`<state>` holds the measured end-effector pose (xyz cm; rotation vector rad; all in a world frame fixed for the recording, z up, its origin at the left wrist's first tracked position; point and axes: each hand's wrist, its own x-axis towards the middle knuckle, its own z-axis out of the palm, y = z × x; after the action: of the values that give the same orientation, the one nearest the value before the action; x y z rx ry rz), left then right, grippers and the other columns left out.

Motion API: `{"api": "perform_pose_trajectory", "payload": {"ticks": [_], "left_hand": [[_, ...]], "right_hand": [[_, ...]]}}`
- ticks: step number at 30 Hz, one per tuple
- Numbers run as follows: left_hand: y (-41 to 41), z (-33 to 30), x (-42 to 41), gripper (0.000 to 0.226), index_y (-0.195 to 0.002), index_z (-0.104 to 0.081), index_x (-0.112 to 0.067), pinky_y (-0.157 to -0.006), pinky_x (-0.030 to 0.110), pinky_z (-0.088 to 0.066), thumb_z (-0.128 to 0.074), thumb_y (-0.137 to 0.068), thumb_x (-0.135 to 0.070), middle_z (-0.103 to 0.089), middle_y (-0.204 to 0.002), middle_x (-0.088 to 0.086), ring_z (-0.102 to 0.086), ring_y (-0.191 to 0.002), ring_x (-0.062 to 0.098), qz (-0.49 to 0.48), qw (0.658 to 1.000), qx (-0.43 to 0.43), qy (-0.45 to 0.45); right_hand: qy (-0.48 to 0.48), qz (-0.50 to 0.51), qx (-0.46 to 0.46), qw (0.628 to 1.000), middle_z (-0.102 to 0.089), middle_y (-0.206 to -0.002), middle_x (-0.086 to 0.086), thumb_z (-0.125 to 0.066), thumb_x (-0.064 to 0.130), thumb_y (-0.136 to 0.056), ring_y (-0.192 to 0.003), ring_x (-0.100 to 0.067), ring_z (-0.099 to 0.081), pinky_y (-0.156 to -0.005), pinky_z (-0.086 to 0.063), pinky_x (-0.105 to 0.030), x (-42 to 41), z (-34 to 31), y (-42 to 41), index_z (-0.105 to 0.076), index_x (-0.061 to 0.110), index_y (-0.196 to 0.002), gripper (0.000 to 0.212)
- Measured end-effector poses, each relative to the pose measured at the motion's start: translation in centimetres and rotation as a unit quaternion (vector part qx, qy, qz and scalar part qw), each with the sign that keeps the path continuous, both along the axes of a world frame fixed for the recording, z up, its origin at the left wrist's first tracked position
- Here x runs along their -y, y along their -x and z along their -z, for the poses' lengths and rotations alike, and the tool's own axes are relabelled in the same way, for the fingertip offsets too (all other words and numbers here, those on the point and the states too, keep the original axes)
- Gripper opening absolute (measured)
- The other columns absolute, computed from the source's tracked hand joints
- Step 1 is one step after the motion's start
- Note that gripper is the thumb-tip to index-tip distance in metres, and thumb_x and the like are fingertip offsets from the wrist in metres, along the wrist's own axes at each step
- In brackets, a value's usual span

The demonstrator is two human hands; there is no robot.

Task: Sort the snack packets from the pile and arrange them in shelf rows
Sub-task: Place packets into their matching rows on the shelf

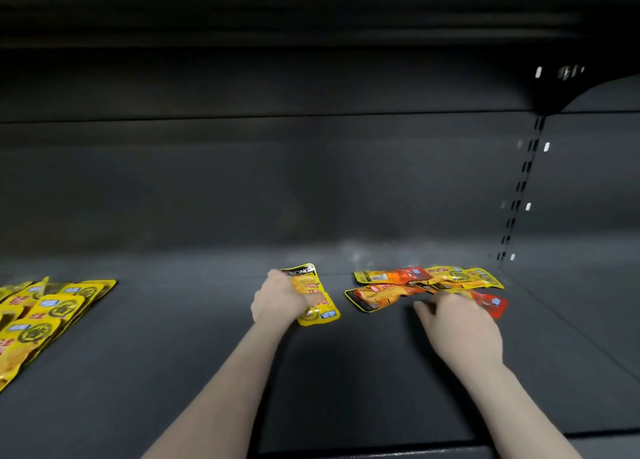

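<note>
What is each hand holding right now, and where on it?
The left hand grips a yellow foil snack packet along its left edge. The right hand reaches onto the mixed red and yellow packet pile; whether it grips one cannot be told.

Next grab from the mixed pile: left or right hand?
Right. The right hand lies open at the mixed pile, fingers touching it. The left hand already grips a yellow packet, clear of the pile.

We see the row of yellow packets (41, 316) cut off by the left edge. Our right hand (460, 327) covers part of the mixed pile (426, 285), fingertips hidden. Packet print is too blurred to read. Both forearms leave the bottom edge.
</note>
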<state>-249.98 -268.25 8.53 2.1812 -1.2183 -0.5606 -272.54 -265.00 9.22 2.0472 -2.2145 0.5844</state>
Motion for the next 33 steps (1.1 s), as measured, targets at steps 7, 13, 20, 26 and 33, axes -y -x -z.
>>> {"api": "perform_pose_trajectory", "payload": {"ticks": [7,13,20,26,33], "left_hand": [[-0.7,0.2,0.4,0.067,-0.113,-0.051,-0.011,-0.079,0.030,-0.042,-0.085,-0.062,-0.037,-0.060,-0.108,0.000,-0.059,-0.108,0.026,0.017,0.998,-0.048,0.036],[-1.3,0.5,0.5,0.054,-0.105,-0.061,-0.014,-0.079,0.031,-0.047,-0.084,-0.060,-0.034,-0.068,-0.104,0.003,-0.063,-0.098,0.025,0.025,0.996,-0.070,0.051],[-1.7,0.4,0.1,0.045,-0.104,-0.061,-0.013,-0.074,0.027,-0.043,-0.081,-0.066,-0.027,-0.066,-0.103,0.003,-0.062,-0.099,0.024,0.019,0.991,-0.108,0.071],[-1.9,-0.2,-1.1,0.046,-0.091,-0.067,-0.014,-0.086,0.037,-0.053,-0.082,-0.049,-0.026,-0.070,-0.095,0.005,-0.066,-0.093,0.024,0.026,0.979,-0.184,0.081],[-2.4,-1.6,-3.1,0.034,-0.079,-0.061,-0.012,-0.083,0.045,-0.056,-0.077,-0.048,-0.014,-0.071,-0.089,0.012,-0.069,-0.082,0.029,0.029,0.944,-0.307,0.121]], "right_hand": [[-0.074,0.042,0.007,0.996,-0.059,-0.120,-0.011,-0.043,0.048,-0.095,-0.111,-0.030,-0.056,-0.081,-0.047,-0.032,1.5,-1.1,-1.7,-0.059,0.007,-0.116,0.048],[-0.099,0.117,0.031,0.988,-0.052,-0.127,-0.010,-0.046,0.064,-0.086,-0.118,-0.026,-0.051,-0.087,-0.045,-0.032,4.0,-0.9,-4.9,-0.050,0.007,-0.129,0.071],[-0.090,0.151,0.167,0.970,-0.053,-0.129,-0.010,-0.066,0.041,-0.080,-0.119,-0.027,-0.053,-0.092,-0.045,-0.033,5.6,0.2,-6.4,-0.043,0.006,-0.127,0.063],[-0.163,0.064,0.309,0.935,-0.065,-0.107,-0.009,-0.083,0.019,-0.067,-0.102,-0.028,-0.061,-0.082,-0.047,-0.031,4.6,-0.9,-4.1,-0.062,0.005,-0.106,0.047],[-0.198,-0.097,0.552,0.804,-0.066,-0.053,0.001,-0.067,-0.007,-0.078,-0.044,-0.010,-0.062,-0.043,-0.047,-0.013,-0.7,-2.4,-1.6,-0.063,0.003,-0.077,0.011]]}}
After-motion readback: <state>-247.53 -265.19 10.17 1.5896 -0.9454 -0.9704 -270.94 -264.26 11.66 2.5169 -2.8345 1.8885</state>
